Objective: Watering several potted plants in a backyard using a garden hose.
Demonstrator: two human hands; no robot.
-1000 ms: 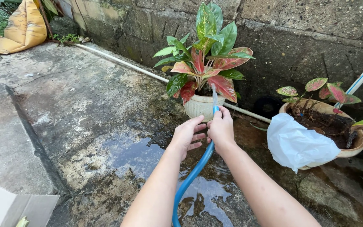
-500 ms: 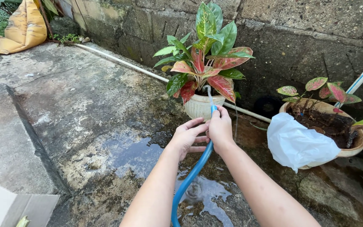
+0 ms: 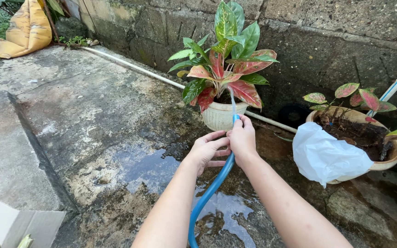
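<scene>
My right hand (image 3: 242, 140) grips the end of a blue hose (image 3: 210, 190), and a thin jet of water leaves the hose tip toward a cream pot (image 3: 219, 115) holding a plant with red and green leaves (image 3: 224, 64). My left hand (image 3: 206, 149) sits just left of the hose with fingers curled and spread, fingertips close to the right hand; I cannot tell if it touches the hose. The hose runs down between my forearms to the bottom edge.
A tan pot (image 3: 384, 160) of dark soil with a small red-leaved plant (image 3: 352, 98) stands at right, a white plastic bag (image 3: 327, 156) draped over its rim. A white pipe (image 3: 134, 69) runs along the stone wall. Puddles (image 3: 226, 209) cover the concrete. Cardboard (image 3: 10, 225) lies lower left.
The hose tip has dipped then risen slightly, and the water jet shifted a little on the cream pot. My left fingers have curled closer to the right hand.
</scene>
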